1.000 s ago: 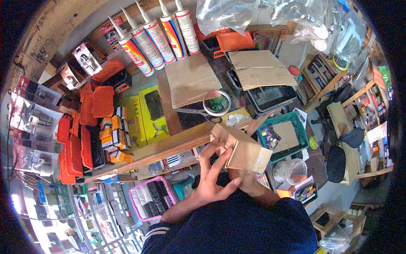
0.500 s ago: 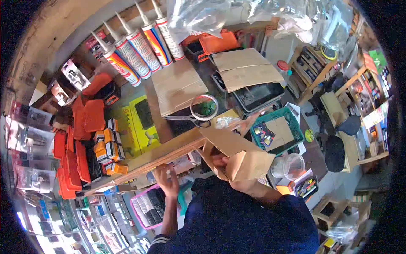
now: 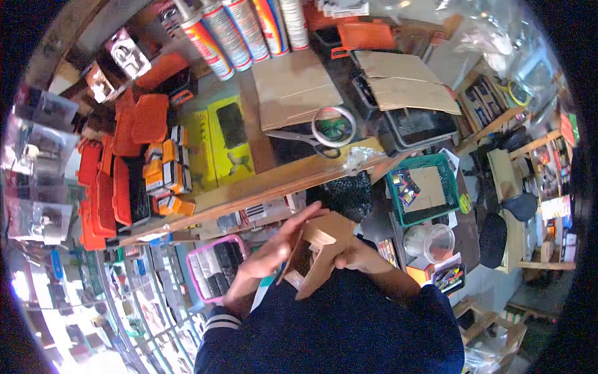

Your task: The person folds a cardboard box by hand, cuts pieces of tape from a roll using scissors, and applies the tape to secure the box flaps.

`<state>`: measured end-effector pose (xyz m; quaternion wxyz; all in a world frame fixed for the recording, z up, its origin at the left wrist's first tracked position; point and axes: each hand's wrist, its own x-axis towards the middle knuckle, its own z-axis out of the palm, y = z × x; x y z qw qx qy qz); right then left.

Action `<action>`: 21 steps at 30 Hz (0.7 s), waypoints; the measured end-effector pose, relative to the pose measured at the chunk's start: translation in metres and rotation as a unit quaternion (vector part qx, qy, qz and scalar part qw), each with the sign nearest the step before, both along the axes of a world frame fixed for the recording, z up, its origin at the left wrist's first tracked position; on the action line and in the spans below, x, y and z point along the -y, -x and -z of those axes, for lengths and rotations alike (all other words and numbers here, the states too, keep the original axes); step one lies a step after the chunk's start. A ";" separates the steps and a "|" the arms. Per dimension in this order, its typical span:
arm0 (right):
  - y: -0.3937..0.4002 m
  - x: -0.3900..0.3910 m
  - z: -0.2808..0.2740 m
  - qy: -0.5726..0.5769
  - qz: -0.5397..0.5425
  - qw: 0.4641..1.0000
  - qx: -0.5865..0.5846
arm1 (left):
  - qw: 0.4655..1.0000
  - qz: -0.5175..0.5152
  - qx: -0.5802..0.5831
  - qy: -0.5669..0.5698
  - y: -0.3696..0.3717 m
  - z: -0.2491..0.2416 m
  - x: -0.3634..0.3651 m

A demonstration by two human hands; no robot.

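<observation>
A small brown cardboard box (image 3: 332, 240) is held in front of my chest, tilted, its flaps spread and its hollow inside partly showing. My right hand (image 3: 356, 254) grips its right side, with the thumb on the near edge. On the other side, my left hand (image 3: 271, 257) lies against the cardboard with its fingers stretched out toward the shelf. Beyond the box is a wooden counter edge (image 3: 261, 194). Scissors (image 3: 299, 136) and a roll of tape (image 3: 334, 126) rest on the counter above it.
Orange cases (image 3: 149, 118) and small orange-white boxes (image 3: 165, 168) fill the counter's left. Sealant tubes (image 3: 240, 34) stand at the back. A green basket (image 3: 403, 219), a clear plastic tub (image 3: 430, 242) and a pink-rimmed basket (image 3: 215, 240) sit lower, around my arms.
The box has turned and come closer to my body. My left hand has moved from near the counter edge to the box's left side. The view has shifted.
</observation>
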<state>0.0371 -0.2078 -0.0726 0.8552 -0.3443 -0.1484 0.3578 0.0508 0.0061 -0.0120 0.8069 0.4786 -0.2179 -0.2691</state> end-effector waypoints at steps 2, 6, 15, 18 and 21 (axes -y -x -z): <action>0.010 0.000 0.014 0.014 -0.020 0.999 -0.035 | 0.998 -0.009 -0.012 -0.066 0.007 0.001 -0.003; 0.006 -0.003 0.019 0.059 -0.016 0.996 0.062 | 0.994 -0.028 0.018 -0.108 0.030 0.024 -0.007; 0.003 0.032 -0.026 0.477 -0.084 0.818 0.310 | 0.986 -0.117 -0.005 -0.118 0.060 0.038 0.001; 0.014 0.042 -0.055 0.533 0.085 0.812 0.220 | 0.979 -0.163 0.006 -0.123 0.065 0.041 0.009; 0.012 0.028 -0.061 0.407 0.231 0.806 0.362 | 0.972 -0.204 -0.024 -0.110 0.071 0.031 0.023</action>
